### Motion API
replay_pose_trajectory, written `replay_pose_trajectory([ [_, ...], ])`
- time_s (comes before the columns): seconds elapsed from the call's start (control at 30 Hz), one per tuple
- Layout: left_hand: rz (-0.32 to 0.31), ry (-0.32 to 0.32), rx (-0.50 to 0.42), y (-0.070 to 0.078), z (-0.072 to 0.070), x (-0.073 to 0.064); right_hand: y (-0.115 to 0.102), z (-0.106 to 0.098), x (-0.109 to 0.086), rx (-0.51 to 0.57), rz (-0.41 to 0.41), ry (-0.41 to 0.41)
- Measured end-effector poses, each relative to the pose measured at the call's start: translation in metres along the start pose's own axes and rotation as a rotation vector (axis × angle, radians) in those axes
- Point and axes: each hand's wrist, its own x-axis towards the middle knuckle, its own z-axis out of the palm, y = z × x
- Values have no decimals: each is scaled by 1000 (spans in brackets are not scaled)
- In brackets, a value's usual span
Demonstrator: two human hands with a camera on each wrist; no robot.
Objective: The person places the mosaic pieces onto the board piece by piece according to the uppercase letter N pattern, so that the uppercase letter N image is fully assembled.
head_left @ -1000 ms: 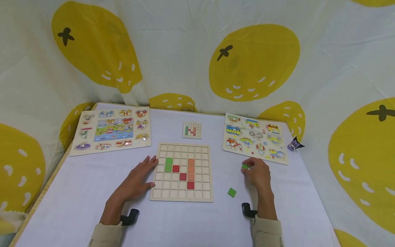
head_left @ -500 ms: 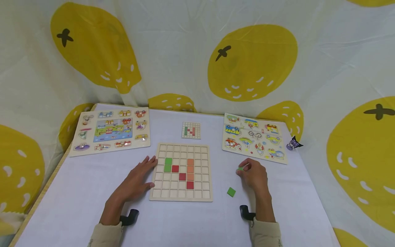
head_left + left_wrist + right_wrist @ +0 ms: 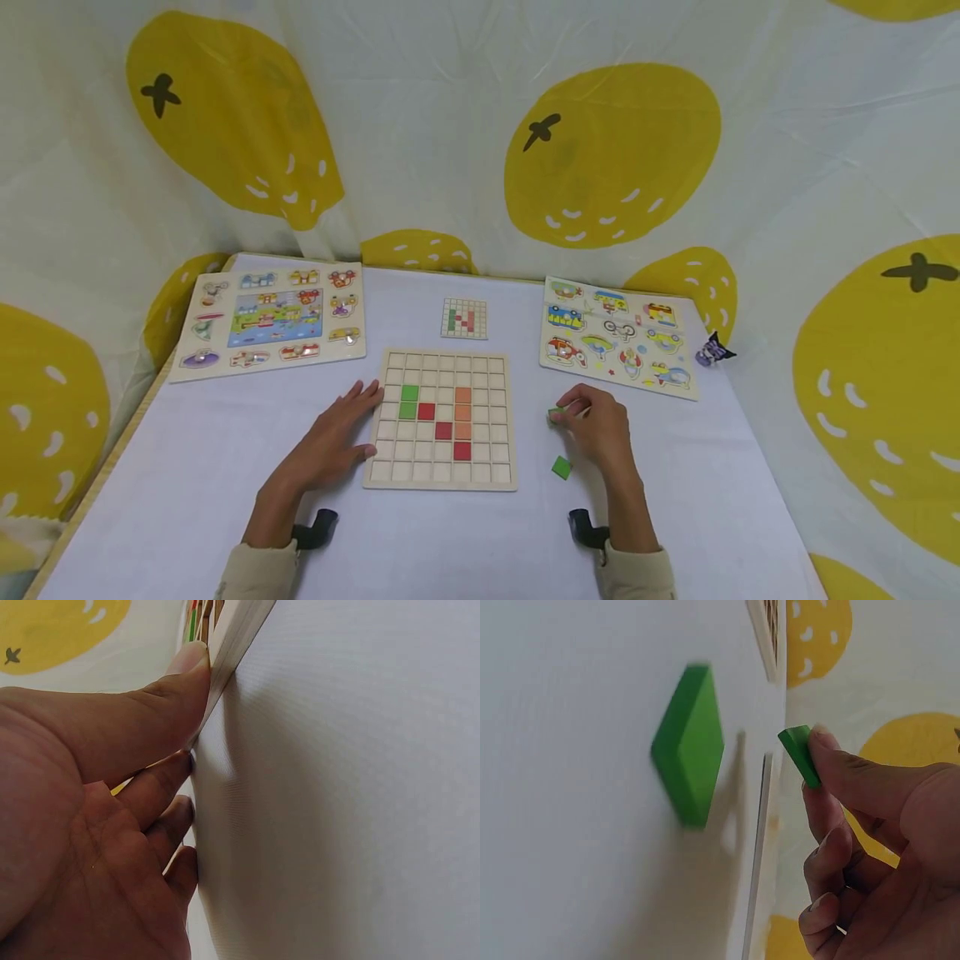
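Observation:
My right hand (image 3: 600, 427) pinches a green square tile (image 3: 799, 755) between thumb and fingers, held above the table in the right wrist view. Another green tile (image 3: 562, 467) lies on the cloth below that hand, to the right of the wooden grid board (image 3: 439, 482). Green, red and orange tiles fill some of the board's cells, with orange tiles (image 3: 462, 412) stacked in one column. At the board's left edge rests my left hand (image 3: 330, 442), fingers relaxed; its thumb (image 3: 169, 690) touches the board's side in the left wrist view.
A small pattern card (image 3: 464, 318) lies behind the board. Wooden peg puzzles flank it, one at the back left (image 3: 204, 298) and a vehicle puzzle (image 3: 592, 367) at the back right. A small purple-black figurine (image 3: 712, 350) stands by the table's right edge. Lemon-print fabric hangs behind.
My right hand has moved left toward the grid board, carrying the green tile. The left hand stays at the board's edge, and the tiles on the board are unchanged.

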Motion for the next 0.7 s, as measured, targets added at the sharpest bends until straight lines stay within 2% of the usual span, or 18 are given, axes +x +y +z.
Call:
replay_pose_trajectory([
  [0.4,0,2,1,0,1,0,-33,30,-15,63,-88,15],
  [0.7,4,4,6,-1,0,-1,-59,48,-27,109,-129,-8],
])
